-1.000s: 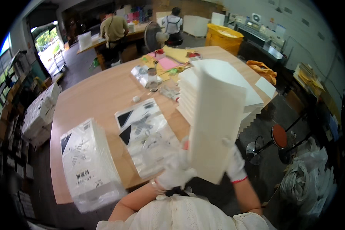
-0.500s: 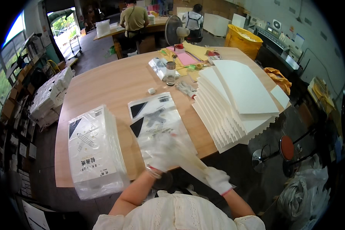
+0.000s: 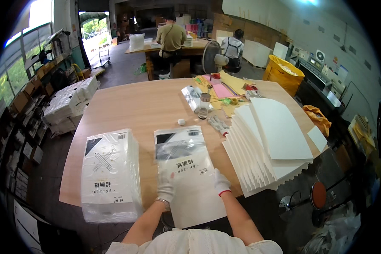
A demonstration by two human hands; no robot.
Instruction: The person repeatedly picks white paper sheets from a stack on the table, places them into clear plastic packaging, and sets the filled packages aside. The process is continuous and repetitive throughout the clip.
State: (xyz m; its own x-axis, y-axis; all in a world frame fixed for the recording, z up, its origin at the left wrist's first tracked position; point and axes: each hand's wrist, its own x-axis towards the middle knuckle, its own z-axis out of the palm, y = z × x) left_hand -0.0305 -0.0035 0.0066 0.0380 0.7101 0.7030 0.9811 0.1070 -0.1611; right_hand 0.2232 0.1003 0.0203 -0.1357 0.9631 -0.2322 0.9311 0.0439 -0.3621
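Observation:
White knit gloves cover both hands. My left hand (image 3: 166,189) is closed on the left edge of a stack of white paper (image 3: 197,209), its fingertips partly out of sight. My right hand (image 3: 222,183) grips the right edge of the same stack. The paper lies over the table's near edge, its upper part within a clear printed plastic bag (image 3: 180,148) with a black corner and a pencil picture. Left of it stands a pile of filled bags (image 3: 110,173) of the same print. On the right, thick white paper (image 3: 279,131) lies fanned in staggered stacks.
Beyond the bag are a small white block (image 3: 181,122), a glass jar (image 3: 204,106), a spare glove (image 3: 218,124) and scissors (image 3: 209,88) on coloured paper. A red stool (image 3: 318,195) stands right of the table (image 3: 127,101). Two people sit farther back near a fan (image 3: 211,57).
My hands have moved from a blurred, slanted hold to both sides of the paper, which now lies straight with its upper part in the bag. The view has tilted up.

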